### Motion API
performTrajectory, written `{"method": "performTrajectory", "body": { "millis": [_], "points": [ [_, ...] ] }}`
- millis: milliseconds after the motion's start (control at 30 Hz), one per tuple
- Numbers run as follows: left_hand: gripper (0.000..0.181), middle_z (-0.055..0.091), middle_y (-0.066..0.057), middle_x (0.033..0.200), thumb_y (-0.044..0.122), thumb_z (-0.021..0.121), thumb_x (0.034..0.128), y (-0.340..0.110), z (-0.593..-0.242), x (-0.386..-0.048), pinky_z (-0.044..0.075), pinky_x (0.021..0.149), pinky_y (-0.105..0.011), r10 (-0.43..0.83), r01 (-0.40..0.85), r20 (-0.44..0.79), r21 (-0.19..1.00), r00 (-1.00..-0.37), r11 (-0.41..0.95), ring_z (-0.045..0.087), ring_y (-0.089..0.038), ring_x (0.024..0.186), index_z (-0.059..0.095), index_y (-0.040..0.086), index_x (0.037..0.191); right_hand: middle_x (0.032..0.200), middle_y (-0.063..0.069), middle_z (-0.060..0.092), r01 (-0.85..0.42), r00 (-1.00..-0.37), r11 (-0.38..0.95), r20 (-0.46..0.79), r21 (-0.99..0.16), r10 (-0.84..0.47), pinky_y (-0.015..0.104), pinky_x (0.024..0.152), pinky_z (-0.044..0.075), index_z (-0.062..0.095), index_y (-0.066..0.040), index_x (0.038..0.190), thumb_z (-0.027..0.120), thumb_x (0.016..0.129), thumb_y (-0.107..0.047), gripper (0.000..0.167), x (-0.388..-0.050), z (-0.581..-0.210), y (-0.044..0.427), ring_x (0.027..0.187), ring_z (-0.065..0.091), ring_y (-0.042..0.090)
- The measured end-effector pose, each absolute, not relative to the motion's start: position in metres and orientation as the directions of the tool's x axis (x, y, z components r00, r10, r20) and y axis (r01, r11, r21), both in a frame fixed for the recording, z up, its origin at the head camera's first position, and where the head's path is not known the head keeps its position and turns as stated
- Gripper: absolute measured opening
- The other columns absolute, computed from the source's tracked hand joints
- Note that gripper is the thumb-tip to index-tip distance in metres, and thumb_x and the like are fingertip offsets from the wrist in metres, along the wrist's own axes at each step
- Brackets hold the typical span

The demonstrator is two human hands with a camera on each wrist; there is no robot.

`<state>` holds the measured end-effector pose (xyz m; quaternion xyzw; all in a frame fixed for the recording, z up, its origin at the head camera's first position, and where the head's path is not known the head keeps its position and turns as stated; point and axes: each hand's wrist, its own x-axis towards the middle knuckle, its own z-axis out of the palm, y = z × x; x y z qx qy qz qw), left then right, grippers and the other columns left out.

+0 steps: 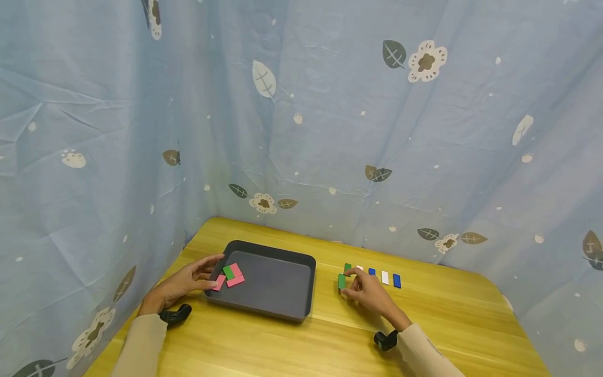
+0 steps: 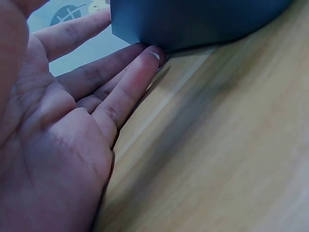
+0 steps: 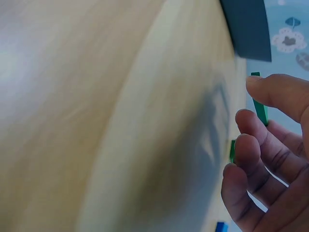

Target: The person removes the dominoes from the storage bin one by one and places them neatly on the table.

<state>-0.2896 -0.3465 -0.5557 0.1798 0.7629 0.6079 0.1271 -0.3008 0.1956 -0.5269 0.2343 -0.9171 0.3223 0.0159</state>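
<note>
Pinching one green tile [image 1: 341, 281] between thumb and forefinger, the right hand [image 1: 369, 290] works in the lower frame, right of centre, its fingers parted only by that tile's breadth. Left hand [image 1: 186, 277], lower left: fingers loosely extended against the outer wall of the dark tray [image 1: 282, 285], thumb at the rim by a pink tile (no clear pinch seen). Progress, as judged: partway. Inside the tray, toward its left end, lie three pink tiles [image 1: 236, 281] and one green piece [image 1: 228, 272], clustered. Outside it, on the bench [image 1: 264, 343] right of centre: a second loose green [image 1: 347, 267], a pale piece mostly behind the right hand (colour uncertain), two blue tiles [image 1: 397, 281] and a white tile [image 1: 384, 277]. Those five, plus the held one, would be what remains if all are meant for the tray. Labels: no brand or writing legible on tiles, tray or the black wrist units [image 1: 386, 341]; the curtain [image 1: 325, 131] bears printed leaves and flowers only.
</note>
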Motion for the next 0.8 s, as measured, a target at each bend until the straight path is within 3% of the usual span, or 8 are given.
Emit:
{"method": "performTrajectory", "body": {
  "millis": [333,800],
  "points": [
    [0.076,0.032,-0.02,0.159,0.016,0.073,0.098,-0.349,-0.556,-0.291,0.047,0.098,-0.042,0.415,0.143,0.043,0.966,-0.909,0.215,0.039,-0.043,0.133,0.033,0.019,0.162,0.074,-0.01,0.063,-0.387,-0.919,0.712,0.181,-0.586,-0.351,0.026,0.063,0.05,0.063,-0.007,0.129,0.081,0.092,-0.025,0.045,-0.3,-0.534,0.21,0.062,0.058,0.007],
    [0.076,0.031,-0.021,0.16,0.015,0.072,0.0982,-0.346,-0.555,-0.29,0.046,0.099,-0.043,0.427,0.124,0.023,0.969,-0.904,0.211,0.038,-0.044,0.135,0.032,0.018,0.163,0.074,-0.008,0.059,-0.346,-0.934,0.727,0.142,-0.593,-0.328,0.026,0.062,0.046,0.065,-0.009,0.128,0.08,0.092,-0.032,0.045,-0.297,-0.545,0.213,0.061,0.053,0.009]
  ]
}}
